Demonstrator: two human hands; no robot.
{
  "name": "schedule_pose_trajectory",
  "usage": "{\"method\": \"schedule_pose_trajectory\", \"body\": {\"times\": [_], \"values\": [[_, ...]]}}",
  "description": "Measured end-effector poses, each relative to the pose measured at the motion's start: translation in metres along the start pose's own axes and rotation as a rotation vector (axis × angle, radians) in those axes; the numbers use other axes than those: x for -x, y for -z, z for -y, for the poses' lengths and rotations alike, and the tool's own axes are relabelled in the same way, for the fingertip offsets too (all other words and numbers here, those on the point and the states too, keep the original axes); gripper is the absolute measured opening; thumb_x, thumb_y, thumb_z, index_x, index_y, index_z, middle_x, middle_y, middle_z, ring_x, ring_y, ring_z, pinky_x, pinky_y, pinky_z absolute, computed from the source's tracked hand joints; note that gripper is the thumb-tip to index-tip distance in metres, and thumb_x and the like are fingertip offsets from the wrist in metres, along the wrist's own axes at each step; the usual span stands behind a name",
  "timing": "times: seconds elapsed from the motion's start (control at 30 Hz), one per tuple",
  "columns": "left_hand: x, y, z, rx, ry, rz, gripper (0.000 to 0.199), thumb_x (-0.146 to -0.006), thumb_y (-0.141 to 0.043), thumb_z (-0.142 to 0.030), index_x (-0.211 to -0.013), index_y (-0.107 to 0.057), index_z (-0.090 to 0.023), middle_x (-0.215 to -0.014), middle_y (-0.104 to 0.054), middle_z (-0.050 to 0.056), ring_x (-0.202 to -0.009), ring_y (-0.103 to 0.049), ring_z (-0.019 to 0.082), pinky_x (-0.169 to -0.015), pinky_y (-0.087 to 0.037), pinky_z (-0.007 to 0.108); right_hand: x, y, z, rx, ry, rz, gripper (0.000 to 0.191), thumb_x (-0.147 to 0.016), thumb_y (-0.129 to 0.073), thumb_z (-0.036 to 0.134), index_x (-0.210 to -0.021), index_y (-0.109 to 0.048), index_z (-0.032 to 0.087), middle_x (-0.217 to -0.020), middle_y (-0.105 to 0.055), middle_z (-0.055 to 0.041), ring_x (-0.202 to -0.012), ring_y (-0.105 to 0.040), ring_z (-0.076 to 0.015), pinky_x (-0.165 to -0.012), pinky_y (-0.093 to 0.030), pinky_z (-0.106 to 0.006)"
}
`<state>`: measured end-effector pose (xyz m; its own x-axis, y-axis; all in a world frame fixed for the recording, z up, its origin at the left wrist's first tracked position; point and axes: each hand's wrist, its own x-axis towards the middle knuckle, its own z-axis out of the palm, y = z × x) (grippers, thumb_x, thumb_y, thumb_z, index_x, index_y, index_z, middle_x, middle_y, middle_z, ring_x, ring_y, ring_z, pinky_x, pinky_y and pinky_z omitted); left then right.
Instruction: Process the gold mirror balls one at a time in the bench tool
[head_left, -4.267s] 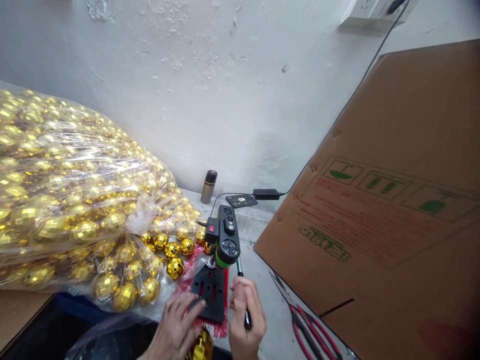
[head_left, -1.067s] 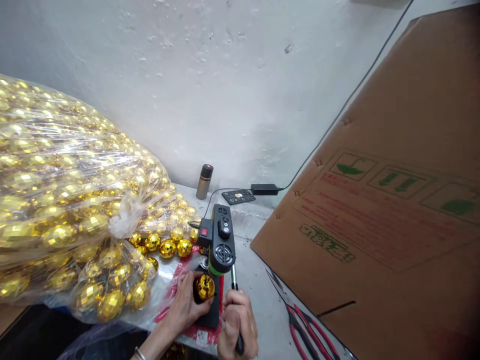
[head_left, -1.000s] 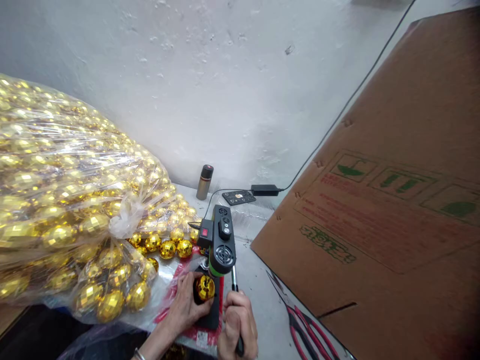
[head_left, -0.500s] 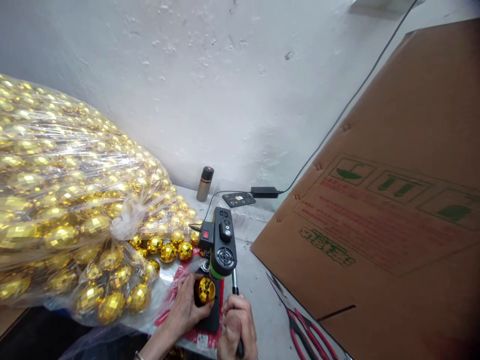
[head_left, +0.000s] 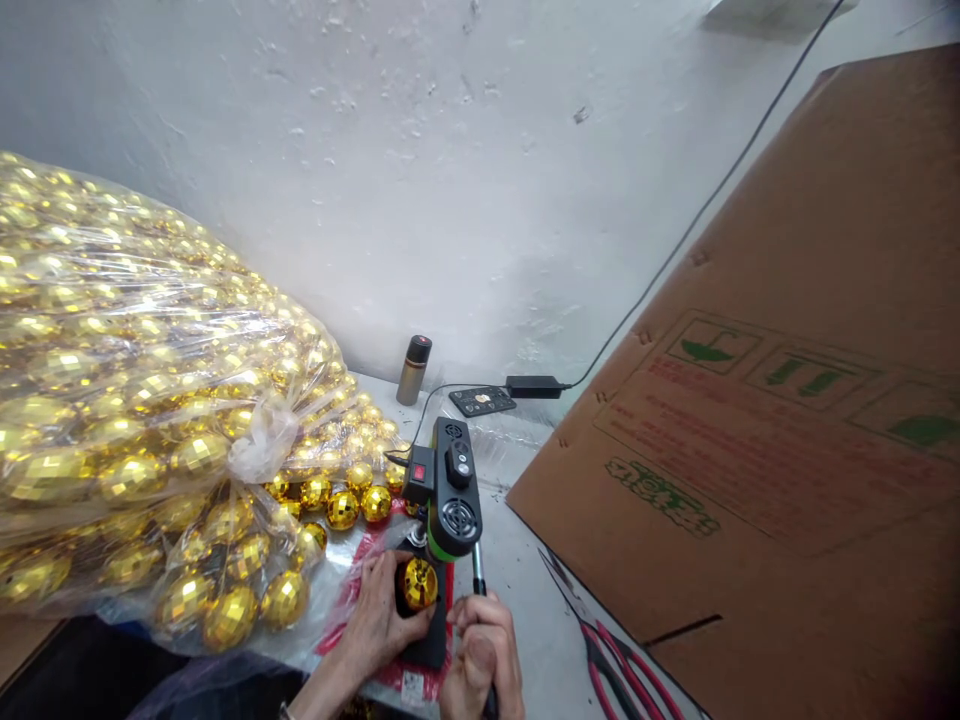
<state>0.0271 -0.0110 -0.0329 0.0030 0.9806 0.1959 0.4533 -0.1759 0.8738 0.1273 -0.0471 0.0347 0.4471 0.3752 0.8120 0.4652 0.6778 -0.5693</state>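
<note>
A shiny gold disco ball ornament (head_left: 420, 583) sits under the head of a small black bench drill press (head_left: 456, 490). Thumb and fingers of my left hand (head_left: 381, 612) are wrapped around the ball's left and near sides. My right hand (head_left: 484, 650) is closed in a fist around the lever handle (head_left: 478, 570), which rises at the right of the machine. Below the ball lies the machine's black base (head_left: 429, 645), on red plastic wrap (head_left: 352, 590). Whether the drill tip touches the ball is hard to make out.
A large clear bag of gold balls (head_left: 135, 400) fills the left, with several loose gold balls (head_left: 343, 509) beside it. A cardboard box (head_left: 750, 350) leans at the right, near red-handled scissors (head_left: 611, 660). Behind stand a bottle (head_left: 414, 370), a phone (head_left: 482, 401) and a power adapter (head_left: 534, 386).
The view has shifted slightly, so everything sits a little farther right. Both hands keep their holds on the ball and the lever.
</note>
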Motion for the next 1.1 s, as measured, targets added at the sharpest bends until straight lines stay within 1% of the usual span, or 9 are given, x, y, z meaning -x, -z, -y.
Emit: {"method": "schedule_pose_trajectory", "body": {"times": [0.23,0.37,0.43,0.57,0.7,0.8,0.87,0.97,1.1], "values": [[0.001,-0.001,0.002,0.003,-0.006,-0.013,0.045,-0.067,-0.078,-0.035,-0.107,-0.067,-0.018,-0.106,-0.07,0.013,-0.104,-0.064,0.036,-0.093,-0.053,0.054,0.017,0.007,-0.022,0.078,0.168,0.13,0.033,-0.104,-0.037,0.016,-0.074,-0.05,0.021,-0.074,-0.06,0.0013,-0.063,-0.059,-0.0132,-0.087,-0.049,-0.037],[0.0,-0.001,0.004,0.001,-0.001,-0.018,0.048,-0.067,-0.08,-0.038,-0.108,-0.066,-0.018,-0.106,-0.07,0.013,-0.104,-0.064,0.036,-0.094,-0.053,0.055,0.005,0.015,-0.023,0.105,0.31,0.252,0.031,-0.105,-0.038,0.017,-0.077,-0.053,0.02,-0.077,-0.062,0.0009,-0.067,-0.062,-0.0117,-0.084,-0.051,-0.031],[-0.002,-0.001,0.002,-0.007,-0.003,-0.013,0.048,-0.067,-0.079,-0.036,-0.109,-0.067,-0.018,-0.107,-0.071,0.013,-0.104,-0.064,0.036,-0.094,-0.053,0.055,-0.014,0.016,-0.009,0.075,0.28,0.292,0.031,-0.104,-0.039,0.016,-0.076,-0.052,0.02,-0.075,-0.06,0.0011,-0.065,-0.059,-0.0109,-0.077,-0.051,-0.028],[0.006,0.002,0.003,-0.003,-0.02,-0.013,0.048,-0.069,-0.076,-0.03,-0.115,-0.066,-0.018,-0.111,-0.071,0.013,-0.107,-0.066,0.035,-0.095,-0.055,0.055,-0.063,0.011,0.031,0.022,0.005,0.324,0.025,-0.099,-0.044,0.009,-0.079,-0.052,0.021,-0.071,-0.054,0.0019,-0.061,-0.053,-0.0102,-0.056,-0.043,-0.022],[0.046,0.008,0.034,-0.094,-0.239,0.047,0.054,-0.077,-0.07,-0.024,-0.131,-0.062,-0.022,-0.129,-0.068,0.016,-0.119,-0.065,0.034,-0.101,-0.055,0.052,-0.084,0.005,0.05,0.005,-0.012,0.318,0.025,-0.099,-0.046,0.009,-0.077,-0.052,0.021,-0.068,-0.051,0.0027,-0.059,-0.051,-0.0098,-0.054,-0.042,-0.02],[0.081,0.019,0.062,-0.247,-0.41,0.176,0.041,-0.086,-0.07,-0.028,-0.126,-0.068,-0.036,-0.124,-0.073,0.01,-0.11,-0.071,0.029,-0.093,-0.059,0.042,-0.072,0.005,0.044,-0.009,-0.002,0.305,0.026,-0.098,-0.046,0.007,-0.077,-0.05,0.021,-0.069,-0.051,0.0023,-0.059,-0.051,-0.0097,-0.055,-0.043,-0.02],[0.09,0.029,0.066,-0.326,-0.509,0.168,0.035,-0.093,-0.066,-0.031,-0.126,-0.067,-0.043,-0.12,-0.074,0.007,-0.107,-0.071,0.026,-0.09,-0.059,0.037,-0.061,0.007,0.037,-0.018,0.001,0.302,0.026,-0.097,-0.045,0.005,-0.078,-0.049,0.021,-0.071,-0.053,0.0017,-0.059,-0.052,-0.01,-0.055,-0.043,-0.02],[0.063,0.052,0.047,-0.42,-0.541,-0.01,0.04,-0.098,-0.059,-0.034,-0.137,-0.061,-0.037,-0.133,-0.067,0.012,-0.123,-0.063,0.032,-0.102,-0.052,0.046,-0.051,0.01,0.032,-0.023,0.0,0.312,0.026,-0.096,-0.045,0.004,-0.077,-0.049,0.021,-0.072,-0.053,0.0008,-0.06,-0.053,-0.0107,-0.056,-0.043,-0.021],[-0.016,0.079,0.016,-0.679,-0.216,-0.096,0.046,-0.094,-0.045,-0.009,-0.134,-0.062,-0.021,-0.135,-0.062,0.018,-0.125,-0.059,0.034,-0.109,-0.044,0.056,-0.052,0.009,0.032,-0.026,0.022,0.313,0.026,-0.096,-0.046,0.003,-0.078,-0.049,0.021,-0.071,-0.052,0.0009,-0.062,-0.053,-0.0116,-0.057,-0.044,-0.022]]}}
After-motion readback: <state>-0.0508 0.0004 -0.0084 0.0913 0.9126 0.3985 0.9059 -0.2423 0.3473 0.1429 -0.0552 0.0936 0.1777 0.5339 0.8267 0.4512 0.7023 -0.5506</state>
